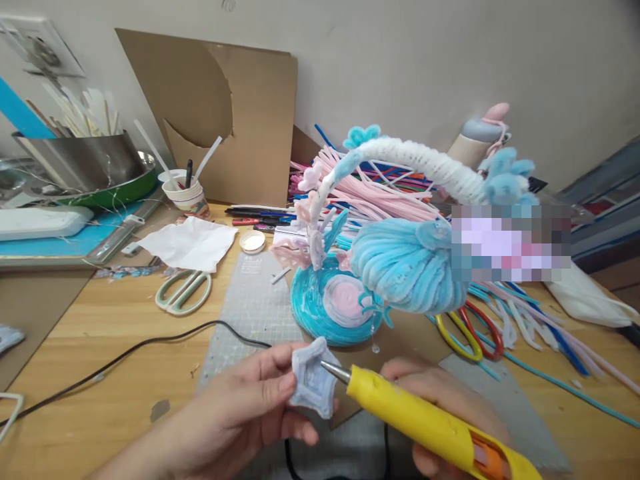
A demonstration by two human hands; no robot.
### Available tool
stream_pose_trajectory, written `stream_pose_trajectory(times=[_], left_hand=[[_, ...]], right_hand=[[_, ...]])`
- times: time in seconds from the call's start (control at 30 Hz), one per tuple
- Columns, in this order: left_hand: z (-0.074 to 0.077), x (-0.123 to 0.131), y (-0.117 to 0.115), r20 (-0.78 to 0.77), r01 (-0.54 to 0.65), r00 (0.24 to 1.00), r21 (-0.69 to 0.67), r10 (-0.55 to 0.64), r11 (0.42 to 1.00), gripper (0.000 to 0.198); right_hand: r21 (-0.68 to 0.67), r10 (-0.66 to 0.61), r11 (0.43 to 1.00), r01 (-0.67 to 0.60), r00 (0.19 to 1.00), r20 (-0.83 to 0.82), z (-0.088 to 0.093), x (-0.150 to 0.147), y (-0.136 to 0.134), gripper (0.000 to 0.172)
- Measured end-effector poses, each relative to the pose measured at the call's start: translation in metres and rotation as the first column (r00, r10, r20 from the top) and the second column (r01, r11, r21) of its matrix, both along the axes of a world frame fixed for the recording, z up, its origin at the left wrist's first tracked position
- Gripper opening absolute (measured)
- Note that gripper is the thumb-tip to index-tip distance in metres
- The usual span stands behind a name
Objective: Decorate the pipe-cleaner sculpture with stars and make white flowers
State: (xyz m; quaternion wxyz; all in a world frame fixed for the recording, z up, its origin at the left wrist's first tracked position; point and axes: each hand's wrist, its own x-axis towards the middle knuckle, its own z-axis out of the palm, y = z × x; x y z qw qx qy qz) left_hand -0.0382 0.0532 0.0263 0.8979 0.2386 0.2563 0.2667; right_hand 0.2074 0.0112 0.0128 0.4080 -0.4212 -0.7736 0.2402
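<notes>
The left hand (240,407) pinches a small pale lilac star-shaped piece of fuzzy pipe cleaner (313,377) between thumb and fingers, tilting its face toward the right so the nozzle can reach it. The right hand (435,407) is wrapped around a yellow hot glue gun (430,423), whose metal tip touches the star's middle. Both hands hover low over the grey cutting mat (260,307), close to the person's body, which keeps the work steady. Just beyond stands a blue and pink pipe-cleaner ornament with a white arched handle (380,267), within easy reach. Pale green scissors (183,292) lie to the left on the wooden table (100,347), and a black cord (150,343) trails across it.
</notes>
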Motion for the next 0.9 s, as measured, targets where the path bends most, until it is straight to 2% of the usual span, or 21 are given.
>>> stream_pose_trajectory(times=[0.17, 0.4, 0.47, 0.67, 0.83, 0.9], left_hand=[[-0.001, 0.001, -0.002, -0.016, -0.013, 1.0, 0.048, 0.014, 0.999, 0.033], [-0.001, 0.003, -0.004, -0.047, 0.004, 0.999, 0.09, 0.0, 0.996, 0.035], [-0.001, 0.003, -0.004, -0.061, -0.001, 0.998, 0.084, 0.006, 0.996, 0.035], [-0.004, 0.002, -0.003, -0.068, 0.0, 0.998, 0.058, 0.004, 0.998, 0.037], [-0.003, 0.003, -0.003, -0.05, -0.02, 0.999, 0.061, 0.023, 0.998, 0.038], [-0.002, 0.002, -0.003, -0.047, -0.019, 0.999, 0.066, 0.022, 0.998, 0.038]], right_hand=[[-0.045, 0.062, 0.997, -0.07, 0.986, -0.152, -0.005, -0.003, 0.003, 0.039], [-0.099, 0.048, 0.992, -0.076, 0.965, -0.257, -0.013, -0.008, -0.002, 0.04], [-0.13, 0.049, 0.988, -0.082, 0.969, -0.243, -0.01, -0.01, -0.002, 0.039], [-0.184, -0.084, 0.982, 0.048, 0.978, -0.193, 0.0, -0.017, -0.002, 0.043], [-0.196, -0.069, 0.979, 0.048, 0.993, -0.1, 0.006, -0.013, -0.003, 0.045], [-0.156, -0.079, 0.985, 0.072, 0.996, -0.04, 0.009, -0.011, -0.003, 0.046]])
